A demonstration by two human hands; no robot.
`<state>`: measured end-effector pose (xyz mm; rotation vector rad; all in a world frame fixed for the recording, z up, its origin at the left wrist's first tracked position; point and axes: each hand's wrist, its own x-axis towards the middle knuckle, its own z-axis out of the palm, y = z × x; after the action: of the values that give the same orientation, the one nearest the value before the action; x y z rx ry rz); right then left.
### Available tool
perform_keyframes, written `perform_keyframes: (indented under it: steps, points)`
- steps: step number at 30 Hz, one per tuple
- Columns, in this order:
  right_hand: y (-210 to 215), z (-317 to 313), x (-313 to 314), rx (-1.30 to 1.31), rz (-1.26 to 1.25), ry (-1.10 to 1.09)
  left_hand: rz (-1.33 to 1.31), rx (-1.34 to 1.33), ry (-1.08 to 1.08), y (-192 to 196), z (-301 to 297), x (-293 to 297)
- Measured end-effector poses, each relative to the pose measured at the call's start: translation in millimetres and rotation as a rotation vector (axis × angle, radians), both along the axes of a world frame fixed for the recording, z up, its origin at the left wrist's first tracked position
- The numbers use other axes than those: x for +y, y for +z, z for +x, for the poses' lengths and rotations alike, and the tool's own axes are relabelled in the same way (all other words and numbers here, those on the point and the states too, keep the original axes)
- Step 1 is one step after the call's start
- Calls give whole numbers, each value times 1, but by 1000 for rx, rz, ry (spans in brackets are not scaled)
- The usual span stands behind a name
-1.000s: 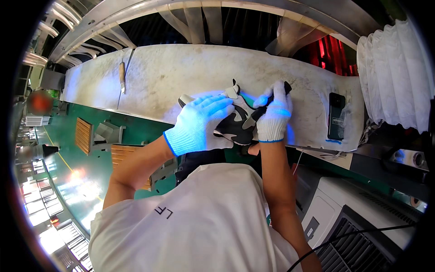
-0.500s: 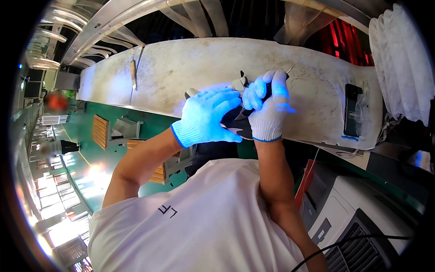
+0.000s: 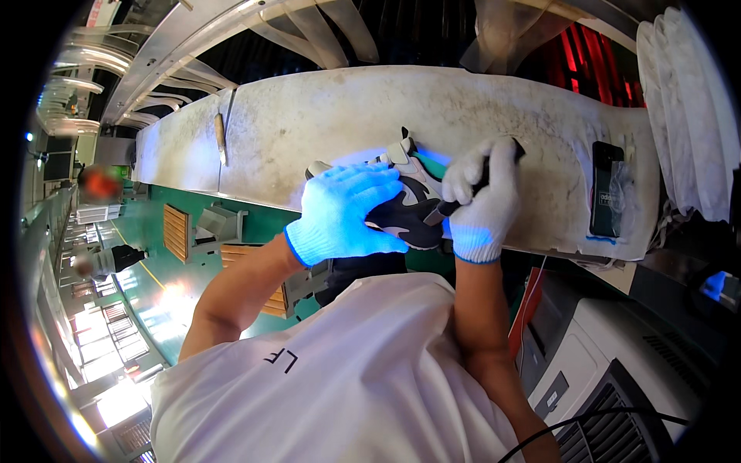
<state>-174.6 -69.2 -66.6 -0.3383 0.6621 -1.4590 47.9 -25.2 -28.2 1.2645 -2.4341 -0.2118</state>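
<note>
shoe [image 3: 401, 202]: mostly hidden by gloves | tool [image 3: 463, 197] tip: hidden

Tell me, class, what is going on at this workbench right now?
A person in white knit gloves is working on a black and white shoe at a worn white bench. The left hand presses down on the shoe, holding it in place. The right hand grips a dark-handled tool whose tip points at the shoe. A phone lies on the bench to the right.
</note>
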Motion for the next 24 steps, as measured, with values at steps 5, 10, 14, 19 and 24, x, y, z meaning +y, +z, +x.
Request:
perform_keyframes:
  steps: [5, 10, 14, 19, 24]
  points:
    - [29, 3, 0, -219, 151, -127, -38, 16, 14, -2, -1, 1]
    - [-8, 29, -17, 300, 210, -161, -69, 11, 21, -2, -4, 4]
    - [-11, 17, -30, 572, 119, 84, -159, 37, 63, -7, -2, 13]
    - [6, -30, -29, 1028, 77, 577, -182, 96, 297, -15, -17, 38]
    - [19, -9, 1, 1132, -256, 548, -172, 205, 341, -7, -1, 77]
